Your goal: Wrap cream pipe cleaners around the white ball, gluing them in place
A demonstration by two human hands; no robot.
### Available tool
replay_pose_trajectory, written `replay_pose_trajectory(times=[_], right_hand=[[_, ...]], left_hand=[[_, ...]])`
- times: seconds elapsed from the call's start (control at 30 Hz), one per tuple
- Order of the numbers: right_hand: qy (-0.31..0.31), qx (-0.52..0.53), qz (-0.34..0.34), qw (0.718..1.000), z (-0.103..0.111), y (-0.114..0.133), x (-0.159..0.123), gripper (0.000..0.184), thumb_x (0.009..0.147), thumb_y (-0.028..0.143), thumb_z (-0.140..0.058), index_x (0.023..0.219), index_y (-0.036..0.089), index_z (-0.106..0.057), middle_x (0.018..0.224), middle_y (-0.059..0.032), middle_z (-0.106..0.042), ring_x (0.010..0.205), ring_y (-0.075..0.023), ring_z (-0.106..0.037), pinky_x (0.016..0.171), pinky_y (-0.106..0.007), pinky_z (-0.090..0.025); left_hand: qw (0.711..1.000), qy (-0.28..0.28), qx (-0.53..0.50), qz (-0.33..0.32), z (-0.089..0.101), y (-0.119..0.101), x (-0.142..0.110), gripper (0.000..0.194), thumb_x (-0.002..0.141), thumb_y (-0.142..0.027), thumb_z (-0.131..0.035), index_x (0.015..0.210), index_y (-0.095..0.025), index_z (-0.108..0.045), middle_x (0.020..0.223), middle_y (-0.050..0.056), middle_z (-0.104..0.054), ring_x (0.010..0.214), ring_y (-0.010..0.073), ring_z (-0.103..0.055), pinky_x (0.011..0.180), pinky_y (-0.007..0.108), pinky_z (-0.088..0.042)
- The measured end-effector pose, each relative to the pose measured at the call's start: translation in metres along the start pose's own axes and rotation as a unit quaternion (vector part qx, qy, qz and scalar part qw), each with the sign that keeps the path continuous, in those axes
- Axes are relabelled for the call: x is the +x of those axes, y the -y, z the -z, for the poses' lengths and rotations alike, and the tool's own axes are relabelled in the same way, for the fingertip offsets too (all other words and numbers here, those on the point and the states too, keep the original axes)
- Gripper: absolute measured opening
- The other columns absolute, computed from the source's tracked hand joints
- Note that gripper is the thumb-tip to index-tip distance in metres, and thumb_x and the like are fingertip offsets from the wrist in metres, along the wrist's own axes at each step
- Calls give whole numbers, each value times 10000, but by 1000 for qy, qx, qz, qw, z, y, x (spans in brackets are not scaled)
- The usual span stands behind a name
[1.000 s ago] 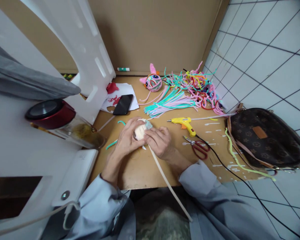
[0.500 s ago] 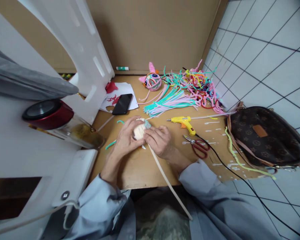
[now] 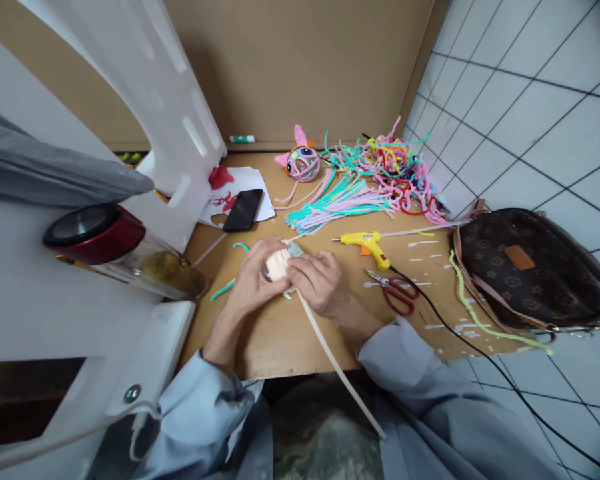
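Observation:
Between both hands, above the near part of the table, is a small rounded piece wrapped in cream pipe cleaner [image 3: 278, 265], with a pale blue-grey patch at its upper right. My left hand [image 3: 254, 275] curls round its left side, thumb below and fingers above. On its right side my right hand [image 3: 316, 281] pinches the cream strand against the piece. A long loose end of that strand [image 3: 337, 363] runs down from the right fingers over my lap. The fingers hide much of the wrapped piece.
A yellow glue gun [image 3: 365, 245] and red-handled scissors [image 3: 397, 291] lie to the right, near a brown bag [image 3: 555, 273]. Behind are pipe cleaners [image 3: 340, 203], a pink-eared ball figure [image 3: 303, 163] and a phone [image 3: 243, 209]. A glass bottle [image 3: 165, 267] stands left.
The view has shifted slightly. Both hands keep their hold on the wrapped piece, which is turned or tilted very little, if at all.

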State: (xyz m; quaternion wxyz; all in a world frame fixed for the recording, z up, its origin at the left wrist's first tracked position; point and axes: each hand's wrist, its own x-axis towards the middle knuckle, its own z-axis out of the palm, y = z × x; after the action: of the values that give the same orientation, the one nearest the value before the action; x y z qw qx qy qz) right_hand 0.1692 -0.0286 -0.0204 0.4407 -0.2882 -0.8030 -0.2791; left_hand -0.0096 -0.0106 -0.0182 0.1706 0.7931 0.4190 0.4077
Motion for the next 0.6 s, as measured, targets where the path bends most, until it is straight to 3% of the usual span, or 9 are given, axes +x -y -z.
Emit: replay_pose_trajectory(times=[0.4, 0.6], right_hand=[[75, 36, -27, 996, 1, -3, -5, 232, 1007, 103, -427, 950, 142, -648, 971, -102, -744, 882, -166, -652, 786, -353, -333], [54, 25, -31, 998, 3, -3, -1, 258, 1021, 133, -414, 932, 158, -655, 977, -79, -752, 851, -146, -642, 787, -343, -347]], left_hand=[[999, 8, 31, -11, 3, -3, 0, 408, 756, -359, -668, 1122, -196, -588, 1281, 134, -617, 1226, 303, -581, 1067, 467, -452], [1000, 6, 25, -8, 3, -4, 0, 379, 770, -352, -653, 1107, -193, -586, 1262, 124, -626, 1193, 288, -599, 1046, 446, -470]])
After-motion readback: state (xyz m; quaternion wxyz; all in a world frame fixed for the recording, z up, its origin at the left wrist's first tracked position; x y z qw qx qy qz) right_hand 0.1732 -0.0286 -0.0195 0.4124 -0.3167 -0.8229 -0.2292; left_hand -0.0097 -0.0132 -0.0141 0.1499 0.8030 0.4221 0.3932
